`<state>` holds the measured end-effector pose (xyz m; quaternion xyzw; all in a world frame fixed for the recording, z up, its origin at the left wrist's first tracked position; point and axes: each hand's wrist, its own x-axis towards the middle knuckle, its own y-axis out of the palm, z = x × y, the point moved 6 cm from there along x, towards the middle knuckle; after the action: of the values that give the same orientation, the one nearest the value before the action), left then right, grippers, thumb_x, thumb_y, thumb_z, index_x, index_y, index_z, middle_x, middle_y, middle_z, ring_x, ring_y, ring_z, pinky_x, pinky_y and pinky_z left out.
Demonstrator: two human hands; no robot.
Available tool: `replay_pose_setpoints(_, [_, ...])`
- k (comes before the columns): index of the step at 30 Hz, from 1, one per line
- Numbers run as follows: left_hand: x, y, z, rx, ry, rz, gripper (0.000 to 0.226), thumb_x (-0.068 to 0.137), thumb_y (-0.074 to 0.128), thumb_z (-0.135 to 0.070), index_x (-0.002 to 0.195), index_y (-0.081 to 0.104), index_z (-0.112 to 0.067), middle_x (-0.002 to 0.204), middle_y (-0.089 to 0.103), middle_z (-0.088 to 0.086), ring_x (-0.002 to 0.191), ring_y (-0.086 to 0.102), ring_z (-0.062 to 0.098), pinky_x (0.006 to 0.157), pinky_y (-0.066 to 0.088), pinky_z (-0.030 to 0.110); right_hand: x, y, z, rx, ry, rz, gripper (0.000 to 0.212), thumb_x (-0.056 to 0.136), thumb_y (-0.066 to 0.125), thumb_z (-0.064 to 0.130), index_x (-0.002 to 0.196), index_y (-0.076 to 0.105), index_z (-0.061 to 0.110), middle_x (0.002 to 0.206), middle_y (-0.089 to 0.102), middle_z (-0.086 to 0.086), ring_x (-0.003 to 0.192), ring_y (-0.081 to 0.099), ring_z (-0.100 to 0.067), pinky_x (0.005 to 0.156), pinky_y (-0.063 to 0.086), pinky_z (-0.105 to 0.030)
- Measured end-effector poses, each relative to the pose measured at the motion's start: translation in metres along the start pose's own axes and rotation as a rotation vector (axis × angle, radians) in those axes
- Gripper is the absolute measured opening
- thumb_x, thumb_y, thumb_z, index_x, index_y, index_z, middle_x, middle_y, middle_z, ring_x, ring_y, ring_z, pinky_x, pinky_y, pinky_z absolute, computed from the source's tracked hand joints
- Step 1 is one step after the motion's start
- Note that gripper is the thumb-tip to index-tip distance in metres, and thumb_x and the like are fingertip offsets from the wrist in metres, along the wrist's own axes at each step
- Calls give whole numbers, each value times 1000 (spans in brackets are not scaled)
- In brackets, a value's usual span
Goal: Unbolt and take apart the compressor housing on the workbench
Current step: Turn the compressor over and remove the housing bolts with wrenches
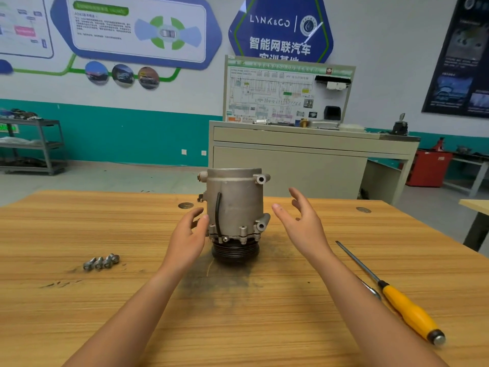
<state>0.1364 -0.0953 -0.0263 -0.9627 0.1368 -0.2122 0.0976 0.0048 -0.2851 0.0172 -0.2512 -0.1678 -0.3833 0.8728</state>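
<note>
The compressor (235,205) stands upright at the middle of the bench (79,313), resting on its black pulley (235,251), with the grey housing rising above it. A black hose (218,215) runs down the front of the housing. Dark smudges mark the wood around and in front of the pulley.

The left hand (186,239) is just beside the housing's lower left side, fingers loosely bent and holding nothing. Its thumb tip sits right at the metal, though I cannot tell whether it actually touches. The right hand (304,226) is raised on the other side, clearly apart from the housing, palm turned toward it and fingers spread wide.

4 bolts (102,261) lie in a tight row on the bench, well to the left of the compressor. To the right lies a screwdriver (397,298) with a yellow handle, its shaft pointing away toward the far edge. A second metal tool (373,291) shows just beside it, mostly hidden by the right forearm.
</note>
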Motion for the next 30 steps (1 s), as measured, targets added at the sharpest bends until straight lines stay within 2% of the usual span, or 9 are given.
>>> replay_pose_setpoints(5, [-1, -14, 16, 87, -58, 12, 37, 101, 39, -27, 133, 50, -12, 133, 54, 2, 112, 45, 8, 90, 34, 25, 14, 6, 8, 4, 28, 12, 65, 87, 55, 44, 143, 28, 26, 148, 30, 7, 134, 29, -12, 103, 30, -33])
replay_pose_setpoints(11, [20, -10, 36, -123, -363, 7, 38, 103, 32, -27, 130, 50, -8, 116, 55, 3, 104, 49, 16, 86, 34, 34, 34, 33, 16, 29, 98, 101, 77, 83, 57, 53, 146, 20, 28, 150, 25, 4, 135, 27, -17, 94, 31, -29])
replay_pose_setpoints(14, [31, 2, 41, -170, -409, 0, 41, 103, 30, -30, 130, 49, -6, 122, 55, 7, 106, 50, 18, 89, 35, 35, 44, 40, 18, 27, 78, 61, 67, 86, 56, 46, 142, 29, 22, 145, 31, 3, 122, 35, -11, 88, 29, -23])
replay_pose_setpoints(18, [40, 23, 43, -149, -423, 36, 51, 103, 21, -41, 138, 42, -9, 139, 48, 8, 124, 46, 24, 101, 36, 40, 55, 41, 14, 77, 69, -2, 52, 86, 59, 40, 130, 41, 20, 132, 41, 4, 102, 37, -4, 78, 31, -17])
replay_pose_setpoints(20, [46, 33, 43, -269, -482, 48, 52, 102, 22, -45, 139, 42, -14, 130, 55, 5, 117, 51, 22, 94, 41, 37, 57, 42, 12, 74, 49, -18, 49, 83, 61, 41, 125, 44, 21, 124, 40, 6, 102, 38, -5, 71, 32, -13])
replay_pose_setpoints(23, [53, 40, 42, -351, -516, 87, 41, 100, 36, -44, 120, 58, -16, 108, 66, 3, 86, 59, 14, 68, 47, 27, 59, 43, 8, 119, 33, -32, 43, 80, 66, 39, 116, 47, 24, 121, 40, 7, 106, 44, -8, 83, 38, -19])
replay_pose_setpoints(25, [54, 41, 46, -349, -518, 107, 35, 97, 45, -43, 108, 64, -16, 102, 69, 3, 81, 61, 12, 61, 48, 25, 59, 45, 6, 167, 29, -29, 40, 79, 67, 38, 111, 46, 29, 121, 41, 7, 108, 47, -10, 82, 39, -20])
replay_pose_setpoints(27, [54, 44, 52, -368, -543, 145, 34, 97, 44, -44, 106, 64, -17, 98, 69, 2, 90, 61, 17, 73, 51, 29, 58, 46, 2, 219, 29, -6, 45, 79, 68, 38, 117, 45, 29, 126, 42, 6, 114, 46, -11, 83, 39, -20])
replay_pose_setpoints(30, [53, 46, 53, -357, -545, 180, 38, 99, 37, -42, 111, 63, -17, 104, 68, 8, 99, 61, 24, 81, 50, 34, 49, 50, -20, 254, 110, 66, 86, 74, 69, 48, 143, 22, 27, 146, 29, 2, 130, 33, -14, 96, 36, -28])
